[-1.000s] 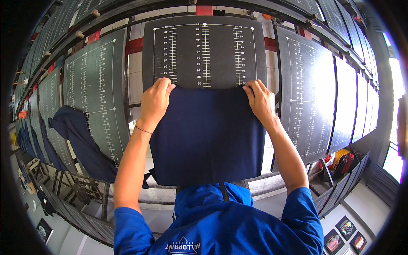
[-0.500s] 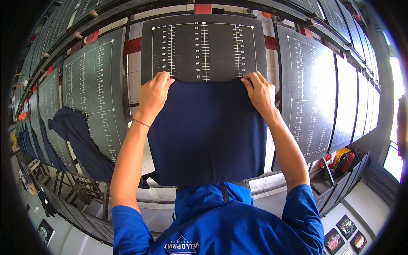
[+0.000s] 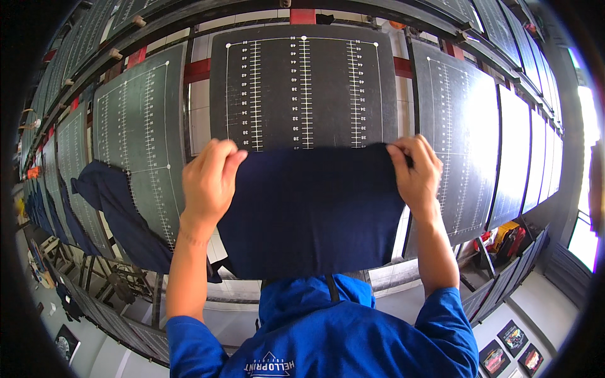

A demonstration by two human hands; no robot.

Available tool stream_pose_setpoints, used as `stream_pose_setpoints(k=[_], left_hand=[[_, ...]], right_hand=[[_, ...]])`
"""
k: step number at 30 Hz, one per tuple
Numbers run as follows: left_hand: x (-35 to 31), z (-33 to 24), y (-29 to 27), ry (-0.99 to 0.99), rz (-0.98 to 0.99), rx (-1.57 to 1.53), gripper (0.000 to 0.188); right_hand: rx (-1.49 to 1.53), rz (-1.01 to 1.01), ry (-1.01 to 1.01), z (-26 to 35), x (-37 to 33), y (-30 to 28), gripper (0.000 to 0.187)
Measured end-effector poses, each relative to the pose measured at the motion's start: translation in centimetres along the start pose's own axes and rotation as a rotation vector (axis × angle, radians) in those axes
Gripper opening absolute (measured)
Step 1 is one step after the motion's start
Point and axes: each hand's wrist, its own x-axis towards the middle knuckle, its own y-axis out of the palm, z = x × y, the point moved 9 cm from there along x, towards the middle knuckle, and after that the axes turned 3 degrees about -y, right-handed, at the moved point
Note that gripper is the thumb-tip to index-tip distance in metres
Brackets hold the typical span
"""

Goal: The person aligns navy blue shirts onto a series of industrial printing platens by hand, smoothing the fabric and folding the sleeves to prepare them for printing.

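a navy cloth (image 3: 315, 217) is covering the near part of a dark board (image 3: 331, 101), left hand (image 3: 211, 183) (10 o'clock) and right hand (image 3: 421, 176) (2 o'clock) pinching its far corners. uneven pulling could be skewing it off the scale lines (image 3: 306, 94). toward 4 o'clock, a rack (image 3: 509, 269) is apparently holding unidentifiable red and yellow items (image 3: 507, 239).

Wore bright blue short-sleeved shirt (image 3: 359, 334). White print (image 3: 270, 366) with peaked outline sat on shirt's left chest; narrow dark strip (image 3: 332, 287) showed at shirt's lower front.

I'm seeing bright light from the window (image 3: 586, 113) glaring off the right-hand boards (image 3: 513, 154), edges bending rimward, my left grip (image 3: 211, 179) blurring slightly.
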Motion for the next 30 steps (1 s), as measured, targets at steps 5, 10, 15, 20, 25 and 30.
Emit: stream_pose_setpoints(k=[5,10,15,20,25,30], left_hand=[[0.9,1.0,1.8,-0.022,0.102,0.104,0.014],[0.8,6.7,7.6,-0.040,0.187,0.146,0.015],[0.7,7.2,8.3,0.020,0.151,0.180,0.018],[1.0,7.1,8.3,0.040,0.141,0.207,0.021],[1.3,7.2,8.4,0.041,0.141,0.223,0.021],[1.3,7.1,8.4,0.041,0.140,0.247,0.021]], right_hand=[[-0.014,0.077,0.005,-1.4,0.7,2.1,0.012],[-0.073,0.127,0.006,-5.0,0.2,7.7,0.016],[-0.110,0.127,-0.005,-5.3,0.1,8.6,0.016],[-0.123,0.129,0.016,-5.8,0.2,9.0,0.016],[-0.161,0.115,0.011,-6.0,0.2,9.2,0.019],[-0.173,0.132,0.030,-6.2,0.2,9.5,0.020]])
